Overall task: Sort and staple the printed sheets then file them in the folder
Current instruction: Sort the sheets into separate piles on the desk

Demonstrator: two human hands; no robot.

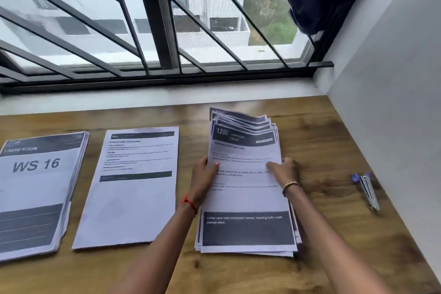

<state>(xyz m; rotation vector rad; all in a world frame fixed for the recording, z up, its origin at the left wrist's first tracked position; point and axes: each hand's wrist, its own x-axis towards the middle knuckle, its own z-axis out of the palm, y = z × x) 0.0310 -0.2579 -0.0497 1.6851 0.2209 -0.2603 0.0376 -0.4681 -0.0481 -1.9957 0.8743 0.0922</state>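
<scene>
**Both hands on right-hand stack, stapler off to the right, no folder in shot**

- Far left: WS 16 pile [38, 188], flat on the tabletop [322, 150], long axis running away from the person, edges slightly ragged. Nobody is touching it.
- Next right: middle pile [133, 188], text page on top, same orientation, just beside the WS 16 pile but not touching it. Also untouched.
- Right of centre: fanned stack [248, 200], "1206" sheet on top, long axis away from the person. The far-end sheets are stepped out, so it isn't squared.
- Left hand [205, 174] grasps the stack's left long edge, thumb on the top sheet. Right hand [286, 168] grasps the right long edge, fingers lying over the top sheet. Both are at about mid-length, so the stack sits directly between them.
- Stapler [367, 191] lies on the tabletop, well right of the stack and angled roughly along the same axis. The right hand is clearly the nearer one.
- Containers: no folder visible, so nothing is filed.

My read: the stack needs squaring at the far end, then the stapler is a right-hand reach. The loose fan may slip if lifted as it is.
</scene>
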